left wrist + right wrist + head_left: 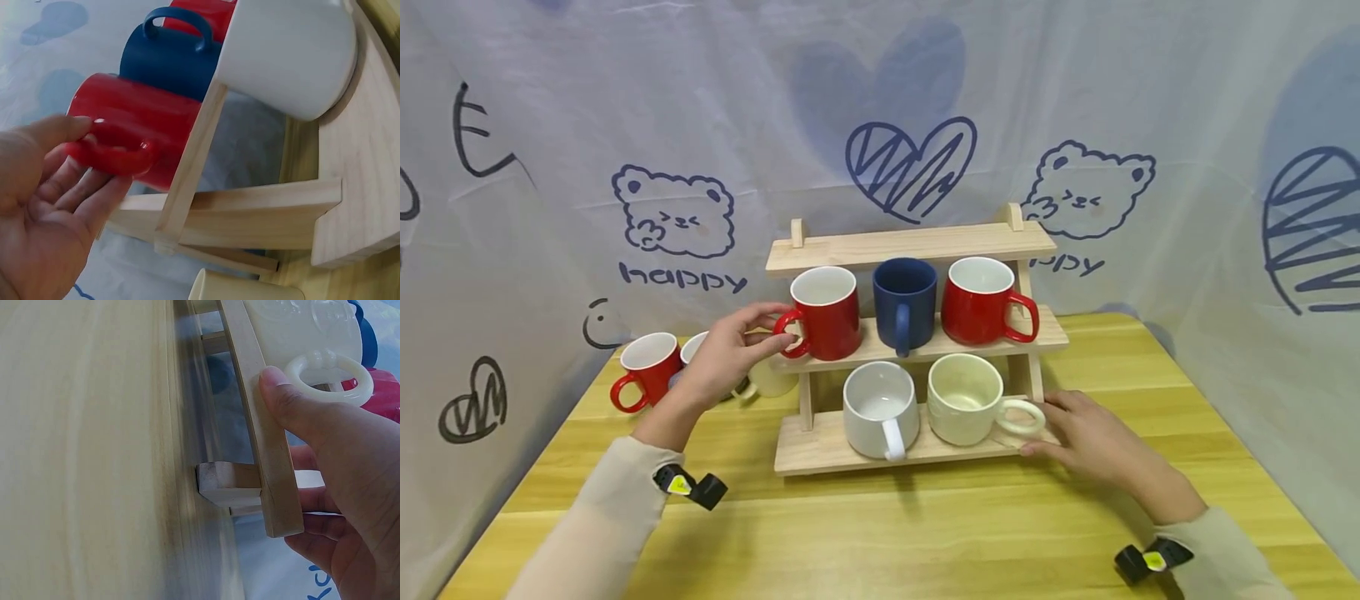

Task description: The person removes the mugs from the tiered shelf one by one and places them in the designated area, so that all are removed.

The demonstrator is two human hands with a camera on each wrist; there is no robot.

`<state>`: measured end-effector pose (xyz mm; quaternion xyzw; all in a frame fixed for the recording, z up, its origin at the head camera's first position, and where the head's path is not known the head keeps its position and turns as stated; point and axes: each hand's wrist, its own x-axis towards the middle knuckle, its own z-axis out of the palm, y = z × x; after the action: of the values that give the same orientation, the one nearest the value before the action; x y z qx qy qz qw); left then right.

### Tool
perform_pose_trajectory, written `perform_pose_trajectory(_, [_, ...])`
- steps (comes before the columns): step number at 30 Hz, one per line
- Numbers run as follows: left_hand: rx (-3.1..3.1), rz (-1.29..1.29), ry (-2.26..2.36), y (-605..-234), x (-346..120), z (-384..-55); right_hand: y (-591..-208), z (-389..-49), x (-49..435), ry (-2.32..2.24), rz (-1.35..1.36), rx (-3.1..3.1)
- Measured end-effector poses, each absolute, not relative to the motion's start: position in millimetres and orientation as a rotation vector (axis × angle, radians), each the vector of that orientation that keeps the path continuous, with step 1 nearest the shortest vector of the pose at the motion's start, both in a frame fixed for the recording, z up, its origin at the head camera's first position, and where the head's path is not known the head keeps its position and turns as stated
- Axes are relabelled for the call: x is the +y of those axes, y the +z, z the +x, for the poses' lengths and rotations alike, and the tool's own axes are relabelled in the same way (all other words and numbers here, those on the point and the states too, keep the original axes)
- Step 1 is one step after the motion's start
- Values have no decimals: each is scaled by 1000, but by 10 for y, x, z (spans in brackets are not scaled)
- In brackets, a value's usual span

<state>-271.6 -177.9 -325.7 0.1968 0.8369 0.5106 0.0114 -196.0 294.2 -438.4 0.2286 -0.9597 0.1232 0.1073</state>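
Observation:
My left hand (pixel 733 348) pinches the handle of a red mug (pixel 831 323) at the left end of the middle shelf. In the left wrist view the thumb lies on the handle's top and the fingers (pixel 94 194) are under it. My right hand (pixel 1093 439) grips the right end of the wooden rack's bottom shelf (pixel 820 446), thumb in front, fingers behind. Beside that thumb is the handle of a cream mug (pixel 964 408). A white mug (pixel 876 408) stands left of it. A blue mug (pixel 895 296) and another red mug (pixel 973 308) share the middle shelf.
The rack's top shelf (pixel 910 245) bears no mugs. On the wooden table (pixel 865 533) at left stand a red mug (pixel 658 367) and a cream mug (pixel 772 379), with other mugs partly hidden behind my left arm. A printed white curtain (pixel 760 108) hangs behind.

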Motion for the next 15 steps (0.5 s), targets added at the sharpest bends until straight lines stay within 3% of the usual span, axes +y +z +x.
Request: perform_pose_trajectory(15, [2642,390,1606,-3215,-1710,-2593,-4376,-1959,2936,361,663,-2853])
